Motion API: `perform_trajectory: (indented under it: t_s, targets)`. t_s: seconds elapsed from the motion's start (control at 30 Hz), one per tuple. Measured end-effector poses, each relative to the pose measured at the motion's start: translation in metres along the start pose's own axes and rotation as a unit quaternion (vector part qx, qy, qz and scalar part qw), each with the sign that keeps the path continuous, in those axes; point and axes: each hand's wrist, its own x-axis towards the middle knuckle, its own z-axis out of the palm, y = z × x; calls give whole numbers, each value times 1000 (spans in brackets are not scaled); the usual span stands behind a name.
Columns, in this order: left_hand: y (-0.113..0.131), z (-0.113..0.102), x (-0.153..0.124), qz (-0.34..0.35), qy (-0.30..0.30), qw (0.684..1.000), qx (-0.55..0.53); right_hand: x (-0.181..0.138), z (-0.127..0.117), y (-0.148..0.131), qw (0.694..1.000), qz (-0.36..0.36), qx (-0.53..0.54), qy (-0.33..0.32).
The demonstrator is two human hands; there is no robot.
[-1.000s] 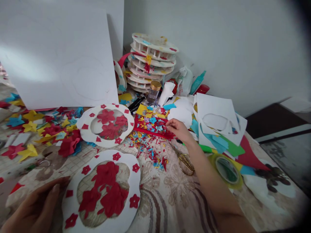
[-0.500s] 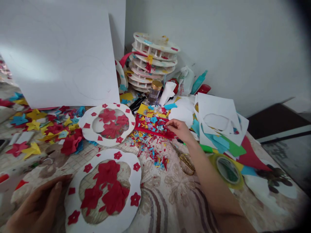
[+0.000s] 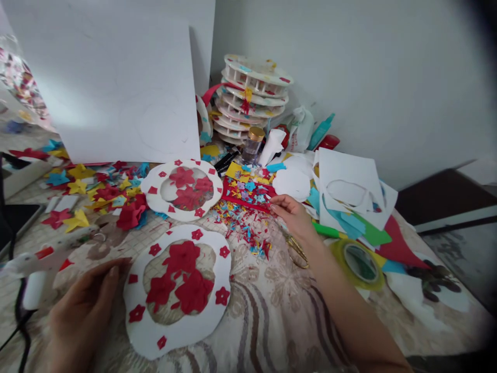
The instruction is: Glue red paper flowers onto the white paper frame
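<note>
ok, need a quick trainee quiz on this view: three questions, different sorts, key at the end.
1. Which hand is at the red tray of small paper flowers?
2. True or false: the gold-handled scissors are nearer the right hand than the left hand.
3. What colour are the large flowers seen inside the nearer white ring? a) blue b) red c) yellow

Key: 1. The right hand. 2. True. 3. b.

L hand [image 3: 87, 308]: bare, slim fingers, thumbnail visible, finer detail blurred from where I stand
R hand [image 3: 294, 216]: bare too, slim fingers, narrow wrist
R forearm [image 3: 345, 300]: bare, slender nr wrist, wider twd elbow
</note>
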Motion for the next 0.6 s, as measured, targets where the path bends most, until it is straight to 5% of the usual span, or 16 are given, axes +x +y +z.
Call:
perform_trajectory:
  t_s: [0.1, 0.6]
  targets:
    - [10, -3, -1, -44, -4, 999, -4, -14, 3, 0, 1000, 5, 11, 6]
    - [13, -5, -2, -57, -34, 996, -59, -59, 19, 21, 999, 31, -22, 17]
